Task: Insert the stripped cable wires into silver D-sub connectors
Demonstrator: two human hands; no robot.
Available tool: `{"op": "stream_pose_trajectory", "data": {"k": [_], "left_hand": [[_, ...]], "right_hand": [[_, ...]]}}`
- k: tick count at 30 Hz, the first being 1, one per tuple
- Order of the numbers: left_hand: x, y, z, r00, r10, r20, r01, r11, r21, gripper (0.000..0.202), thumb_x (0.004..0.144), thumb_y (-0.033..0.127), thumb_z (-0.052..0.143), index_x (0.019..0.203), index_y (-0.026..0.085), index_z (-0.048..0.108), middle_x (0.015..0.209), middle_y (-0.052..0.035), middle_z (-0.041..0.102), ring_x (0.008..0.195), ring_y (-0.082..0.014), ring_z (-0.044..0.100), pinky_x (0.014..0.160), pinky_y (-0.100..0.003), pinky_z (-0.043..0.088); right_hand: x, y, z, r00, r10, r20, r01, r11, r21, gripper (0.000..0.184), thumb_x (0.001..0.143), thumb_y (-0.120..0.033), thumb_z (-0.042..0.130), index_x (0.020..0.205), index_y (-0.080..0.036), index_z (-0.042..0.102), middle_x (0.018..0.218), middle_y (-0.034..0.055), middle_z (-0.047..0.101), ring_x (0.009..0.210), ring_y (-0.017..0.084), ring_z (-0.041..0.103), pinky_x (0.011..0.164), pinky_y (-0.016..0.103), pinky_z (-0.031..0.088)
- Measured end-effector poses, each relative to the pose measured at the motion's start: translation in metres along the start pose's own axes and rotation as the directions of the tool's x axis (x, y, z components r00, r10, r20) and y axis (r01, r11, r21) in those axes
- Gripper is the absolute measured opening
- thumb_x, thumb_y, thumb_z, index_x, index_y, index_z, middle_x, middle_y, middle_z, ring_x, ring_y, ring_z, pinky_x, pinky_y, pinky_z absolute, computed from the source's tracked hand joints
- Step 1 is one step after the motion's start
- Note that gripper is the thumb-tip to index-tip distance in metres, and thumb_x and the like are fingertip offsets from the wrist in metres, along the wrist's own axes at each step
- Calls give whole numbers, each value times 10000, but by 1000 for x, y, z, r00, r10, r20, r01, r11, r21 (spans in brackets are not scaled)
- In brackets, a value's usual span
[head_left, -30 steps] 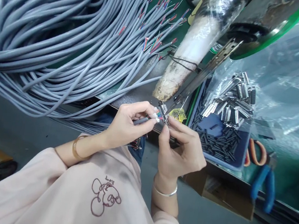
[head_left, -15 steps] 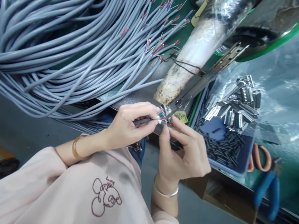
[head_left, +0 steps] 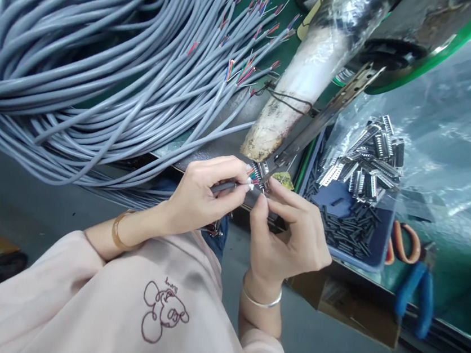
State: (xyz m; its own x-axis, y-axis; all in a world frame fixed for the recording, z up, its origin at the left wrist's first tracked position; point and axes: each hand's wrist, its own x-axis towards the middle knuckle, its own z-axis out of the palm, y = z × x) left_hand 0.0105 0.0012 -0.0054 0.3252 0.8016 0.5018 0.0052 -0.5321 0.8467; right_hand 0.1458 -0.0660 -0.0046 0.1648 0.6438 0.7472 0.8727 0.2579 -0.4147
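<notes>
My left hand (head_left: 212, 193) is closed on the stripped end of a grey cable (head_left: 223, 187). Thin coloured wires fan out past its fingertips toward a small metal multi-pin connector (head_left: 261, 170). My right hand (head_left: 287, 225) faces it from the right, thumb and forefinger pinched together just below the connector. Whatever lies in that pinch is too small to name. Just above the hands, the scorched end of a white, film-wrapped tube (head_left: 284, 100) comes down close to the connector. A slotted metal bar (head_left: 332, 111) runs alongside the tube.
A large bundle of grey cables (head_left: 80, 85) with stripped ends covers the left side. On the right a blue tray (head_left: 344, 209) holds metal connectors (head_left: 371, 158) and short black sleeves (head_left: 351, 229). Beside it lie orange-handled scissors (head_left: 410, 244), blue-handled cutters (head_left: 415, 293) and clear plastic sheeting (head_left: 452, 139).
The whole view has shifted slightly, so the tray and tools sit a little further left. Both hands keep nearly the same pose at the connector.
</notes>
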Motion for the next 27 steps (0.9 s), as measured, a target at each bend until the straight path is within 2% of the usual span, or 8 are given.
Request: {"op": "stream_pose_trajectory", "data": {"k": [8, 13, 18, 27], "left_hand": [[-9, -2, -1, 995, -87, 58, 86, 996, 27, 129, 866, 91, 616, 761, 165, 631, 779, -17, 714, 616, -85, 551, 549, -213, 410], [-6, -1, 1, 993, -113, 30, 112, 993, 32, 110, 858, 88, 624, 777, 164, 627, 795, -18, 707, 647, -92, 570, 572, -215, 429], [0, 5, -1, 996, -88, 32, 87, 995, 57, 119, 862, 84, 619, 768, 158, 617, 792, -26, 699, 643, -95, 552, 593, -220, 444], [-8, 1, -4, 993, -82, 89, 76, 995, 65, 134, 841, 41, 608, 768, 151, 632, 758, -15, 697, 628, -89, 555, 568, -206, 414]], "right_hand": [[-11, 4, -3, 997, -54, 55, 55, 998, -21, 170, 851, -101, 757, 870, -209, 626, 1011, 47, 808, 873, 151, 783, 788, 257, 637], [-5, 3, -2, 998, -22, 55, 23, 1000, -21, 150, 869, -108, 740, 876, -213, 634, 992, 34, 806, 879, 150, 782, 791, 265, 635], [1, -2, -2, 999, -29, 20, 29, 999, -17, 154, 863, -101, 734, 865, -216, 632, 1000, 33, 806, 875, 160, 783, 790, 282, 637], [-8, -1, -5, 992, -102, 78, 106, 993, -49, 179, 859, -101, 745, 864, -222, 612, 1016, 43, 809, 838, 153, 788, 731, 240, 631]]}}
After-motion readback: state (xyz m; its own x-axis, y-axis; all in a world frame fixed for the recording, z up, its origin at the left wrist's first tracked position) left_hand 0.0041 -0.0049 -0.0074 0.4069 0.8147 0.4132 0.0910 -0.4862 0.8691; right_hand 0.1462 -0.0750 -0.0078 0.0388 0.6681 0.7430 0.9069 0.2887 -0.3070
